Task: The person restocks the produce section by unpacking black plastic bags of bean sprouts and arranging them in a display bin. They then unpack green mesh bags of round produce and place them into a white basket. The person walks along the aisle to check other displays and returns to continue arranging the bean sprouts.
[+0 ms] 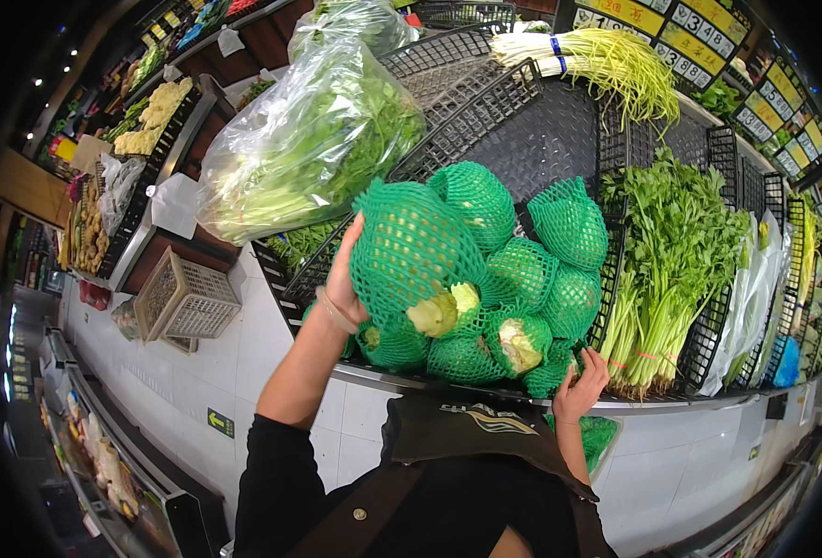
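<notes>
My left hand [345,282] grips the left side of a large cabbage-like head [414,254] in green foam netting, raised over the others. Its cut pale stem end faces toward me. Below and behind it, several more netted heads are heaped at the front of the display, among them one with a browned cut end [520,342] and one at the back [477,206]. At the front right corner, my right hand [582,383] touches a small netted head [550,370] with its fingertips. Whether those fingers hold it is hard to tell.
Bunched celery [669,279] stands right of the heap, beside a black crate wall [613,279]. A plastic bag of leafy greens [313,146] lies at the left. Pale banded stalks [585,59] rest across the back. A beige basket [188,300] sits on the floor.
</notes>
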Tool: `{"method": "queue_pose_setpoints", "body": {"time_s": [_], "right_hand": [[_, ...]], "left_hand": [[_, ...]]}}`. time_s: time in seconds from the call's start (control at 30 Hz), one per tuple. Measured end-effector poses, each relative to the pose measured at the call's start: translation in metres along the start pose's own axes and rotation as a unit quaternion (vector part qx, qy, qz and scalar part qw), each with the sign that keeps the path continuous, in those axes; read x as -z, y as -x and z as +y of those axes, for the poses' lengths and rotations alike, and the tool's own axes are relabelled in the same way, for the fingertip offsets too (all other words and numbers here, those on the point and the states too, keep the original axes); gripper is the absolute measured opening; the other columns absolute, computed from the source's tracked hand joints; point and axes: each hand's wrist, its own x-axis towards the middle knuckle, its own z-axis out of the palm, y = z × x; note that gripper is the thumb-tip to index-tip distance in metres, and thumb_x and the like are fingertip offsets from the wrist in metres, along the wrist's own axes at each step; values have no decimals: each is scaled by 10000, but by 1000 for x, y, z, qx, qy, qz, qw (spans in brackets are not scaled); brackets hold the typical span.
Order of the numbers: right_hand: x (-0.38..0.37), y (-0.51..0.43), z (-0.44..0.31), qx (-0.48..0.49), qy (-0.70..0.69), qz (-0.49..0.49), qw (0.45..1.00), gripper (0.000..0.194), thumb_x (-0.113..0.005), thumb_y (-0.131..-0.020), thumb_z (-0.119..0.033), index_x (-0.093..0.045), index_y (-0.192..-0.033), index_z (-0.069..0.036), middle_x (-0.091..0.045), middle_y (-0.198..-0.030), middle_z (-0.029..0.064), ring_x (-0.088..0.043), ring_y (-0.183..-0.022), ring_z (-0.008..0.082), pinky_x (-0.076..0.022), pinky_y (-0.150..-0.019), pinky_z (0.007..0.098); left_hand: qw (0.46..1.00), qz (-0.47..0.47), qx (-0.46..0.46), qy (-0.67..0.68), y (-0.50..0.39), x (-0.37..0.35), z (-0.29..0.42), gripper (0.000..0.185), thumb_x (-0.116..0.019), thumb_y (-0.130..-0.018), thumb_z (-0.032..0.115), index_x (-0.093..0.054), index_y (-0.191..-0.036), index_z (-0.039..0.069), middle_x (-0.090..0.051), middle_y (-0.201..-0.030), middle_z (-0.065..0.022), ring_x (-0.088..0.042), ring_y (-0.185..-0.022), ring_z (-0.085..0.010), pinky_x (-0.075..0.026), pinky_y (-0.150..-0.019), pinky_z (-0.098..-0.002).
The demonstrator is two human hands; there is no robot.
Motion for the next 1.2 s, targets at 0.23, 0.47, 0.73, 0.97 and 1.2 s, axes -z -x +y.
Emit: {"method": "queue_pose_setpoints", "body": {"time_s": [0.23,0.47,0.73,0.97,1.2], "right_hand": [[38,-58,-90,45,-360,-73,929,456,-629,-992,-310,-574,-1324,-2,-654,-1239,154,-587,-1151,332,-430,-1042,457],[44,-105,-189,155,-370,-188,897,485,-771,-902,-113,-606,-1356,-75,-602,-945,98,-611,-791,240,-494,-672,329],[46,-110,-155,101,-354,-179,912,165,-708,-940,-88,-676,-1076,-1,-562,-907,118,-588,-770,264,-474,-670,350],[42,-103,-155,27,-457,-153,876,172,-671,-964,-68,-663,-1107,27,-540,-928,102,-544,-814,232,-449,-734,322],[34,-86,-163,28,-438,-154,885,143,-654,-974,-71,-658,-1088,15,-527,-936,89,-560,-827,212,-462,-719,313]], "left_hand": [[991,-18,3,129,29,7,-54,667,-421,-1039,610,-544,-1443,94,-605,-1418,-142,-602,-1268,-323,-484,-1094,-491],[993,69,13,91,42,5,-78,671,-495,-1004,626,-546,-1440,118,-632,-1385,-108,-642,-1209,-292,-535,-1021,-462],[984,170,-42,-6,61,36,-66,585,-599,-991,514,-559,-1391,88,-646,-1315,-105,-650,-1152,-268,-556,-974,-453],[985,127,-12,114,74,23,-76,573,-507,-1014,557,-588,-1372,117,-645,-1335,-115,-652,-1161,-285,-595,-902,-448],[955,103,31,278,86,30,-108,587,-559,-951,586,-595,-1354,161,-638,-1309,-97,-661,-1052,-271,-604,-662,-351]]}}
